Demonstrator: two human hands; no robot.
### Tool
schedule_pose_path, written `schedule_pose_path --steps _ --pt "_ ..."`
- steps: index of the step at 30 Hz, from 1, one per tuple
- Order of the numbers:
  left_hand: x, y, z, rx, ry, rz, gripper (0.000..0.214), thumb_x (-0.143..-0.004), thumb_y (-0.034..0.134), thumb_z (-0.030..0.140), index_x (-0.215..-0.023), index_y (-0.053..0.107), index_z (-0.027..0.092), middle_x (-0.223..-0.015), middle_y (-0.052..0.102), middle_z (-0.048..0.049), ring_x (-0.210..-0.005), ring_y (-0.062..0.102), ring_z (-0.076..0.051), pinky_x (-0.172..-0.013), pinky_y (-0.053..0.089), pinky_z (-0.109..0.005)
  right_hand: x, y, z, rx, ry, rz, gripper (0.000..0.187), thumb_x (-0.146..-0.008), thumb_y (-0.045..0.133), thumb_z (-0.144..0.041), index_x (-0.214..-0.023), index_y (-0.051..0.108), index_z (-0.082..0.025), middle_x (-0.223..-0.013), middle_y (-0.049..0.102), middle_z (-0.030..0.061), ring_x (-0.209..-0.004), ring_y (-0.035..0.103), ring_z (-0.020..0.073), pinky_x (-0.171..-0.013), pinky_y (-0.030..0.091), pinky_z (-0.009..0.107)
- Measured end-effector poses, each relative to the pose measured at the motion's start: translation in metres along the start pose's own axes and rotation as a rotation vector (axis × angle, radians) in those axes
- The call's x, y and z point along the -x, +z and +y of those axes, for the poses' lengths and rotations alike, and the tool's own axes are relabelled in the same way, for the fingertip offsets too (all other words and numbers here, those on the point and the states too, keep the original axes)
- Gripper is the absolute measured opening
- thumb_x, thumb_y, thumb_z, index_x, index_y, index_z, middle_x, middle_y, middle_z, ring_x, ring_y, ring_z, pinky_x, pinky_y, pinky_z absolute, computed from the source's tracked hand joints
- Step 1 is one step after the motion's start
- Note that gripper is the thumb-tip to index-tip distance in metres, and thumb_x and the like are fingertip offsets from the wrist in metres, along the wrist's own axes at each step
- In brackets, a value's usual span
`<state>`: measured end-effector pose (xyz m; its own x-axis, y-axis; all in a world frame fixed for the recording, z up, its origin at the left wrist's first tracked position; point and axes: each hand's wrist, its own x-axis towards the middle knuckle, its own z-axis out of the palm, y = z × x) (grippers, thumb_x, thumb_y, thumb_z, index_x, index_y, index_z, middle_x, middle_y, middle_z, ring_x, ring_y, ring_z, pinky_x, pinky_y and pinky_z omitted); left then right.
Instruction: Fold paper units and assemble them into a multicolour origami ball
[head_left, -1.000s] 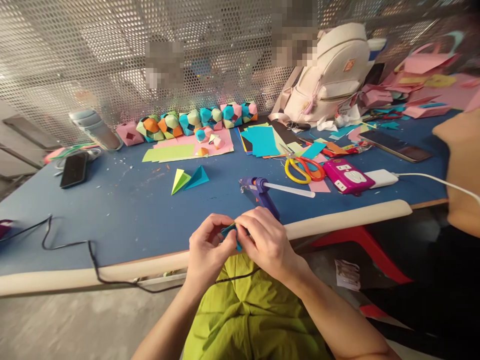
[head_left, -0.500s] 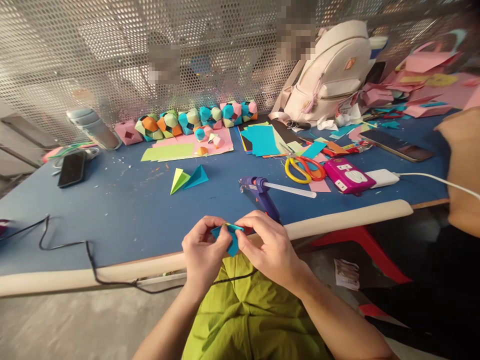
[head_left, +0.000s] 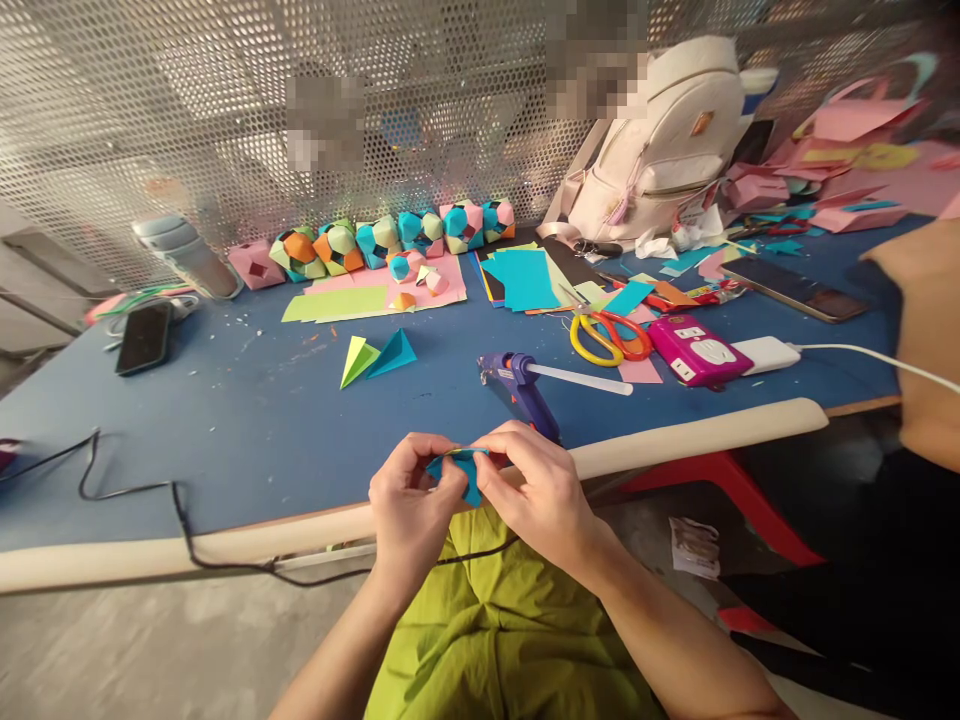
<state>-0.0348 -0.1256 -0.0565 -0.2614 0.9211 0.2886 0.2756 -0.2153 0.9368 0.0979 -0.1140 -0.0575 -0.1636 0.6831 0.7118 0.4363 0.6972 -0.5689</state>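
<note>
Both my hands pinch a small folded blue paper piece (head_left: 471, 474) above my lap, by the table's front edge. My left hand (head_left: 415, 497) grips its left side between thumb and fingers. On the other side, my right hand (head_left: 536, 490) holds the right corner the same way. A thin yellowish edge shows along the top of the piece; the fingers cover much of the rest. Just beyond my right hand lies a purple glue gun (head_left: 517, 385) with a white glue stick in its back. A folded green and blue paper piece (head_left: 382, 357) rests farther left.
Several coloured paper balls (head_left: 379, 240) line the back by the perforated metal screen. Scissors (head_left: 600, 337), a magenta power adapter (head_left: 697, 350) and a phone (head_left: 795, 290) lie right. A backpack (head_left: 660, 150) stands behind them. A black cord (head_left: 180, 520) crosses the front edge. Another person's arm (head_left: 919, 330) is at right.
The blue paper piece has tilted between my fingers, so less of its lower point shows. My hands have shifted only slightly; the things on the table stay where they were.
</note>
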Motion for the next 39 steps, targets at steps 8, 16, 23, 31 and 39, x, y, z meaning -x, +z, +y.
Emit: schedule_pose_path --steps 8,16,23,31,39 --pt "0.001 -0.004 0.004 -0.021 0.092 -0.15 0.004 -0.073 0.062 0.017 -0.076 0.06 0.019 -0.072 0.061 0.0 -0.068 0.057 -0.012 -0.06 0.048 -0.02 0.0 -0.002 0.0 0.029 -0.005 0.016 0.012 -0.087 0.048 -0.009 -0.082 0.055 -0.018 -0.071 0.061 0.0046 -0.066 0.058 0.0156 -0.061 0.048 0.028" --pt "-0.001 -0.006 0.003 -0.028 0.152 -0.182 0.007 -0.079 0.058 0.018 -0.072 0.059 0.018 -0.07 0.059 -0.0002 -0.064 0.056 -0.011 -0.058 0.047 -0.02 0.002 -0.001 0.001 0.013 -0.012 0.004 0.012 -0.086 0.048 -0.008 -0.082 0.055 -0.017 -0.071 0.06 0.0054 -0.066 0.057 0.0156 -0.059 0.048 0.027" --pt "-0.001 -0.003 -0.003 -0.036 0.166 -0.187 0.009 -0.076 0.061 0.015 -0.071 0.055 0.019 -0.071 0.056 0.0015 -0.065 0.054 -0.01 -0.059 0.046 -0.019 0.003 0.001 0.001 -0.001 -0.001 -0.01 0.012 -0.085 0.049 -0.008 -0.081 0.054 -0.018 -0.072 0.06 0.0046 -0.067 0.056 0.0149 -0.061 0.048 0.027" --pt "0.004 -0.011 -0.002 0.078 0.017 -0.269 0.014 -0.075 0.063 0.018 -0.089 0.06 0.019 -0.08 0.062 0.0009 -0.072 0.059 -0.01 -0.061 0.048 -0.018 -0.001 -0.002 0.001 0.025 0.014 0.009 0.013 -0.087 0.049 -0.009 -0.079 0.053 -0.018 -0.07 0.06 0.0033 -0.064 0.056 0.0135 -0.062 0.048 0.026" --pt "0.005 -0.018 -0.001 -0.09 0.063 -0.162 0.009 -0.082 0.055 0.021 -0.08 0.063 0.017 -0.068 0.062 0.0018 -0.059 0.052 -0.008 -0.055 0.044 -0.017 0.0 -0.001 -0.001 0.046 -0.025 -0.004 0.012 -0.087 0.048 -0.009 -0.081 0.053 -0.018 -0.072 0.061 0.0045 -0.067 0.058 0.0148 -0.063 0.048 0.027"
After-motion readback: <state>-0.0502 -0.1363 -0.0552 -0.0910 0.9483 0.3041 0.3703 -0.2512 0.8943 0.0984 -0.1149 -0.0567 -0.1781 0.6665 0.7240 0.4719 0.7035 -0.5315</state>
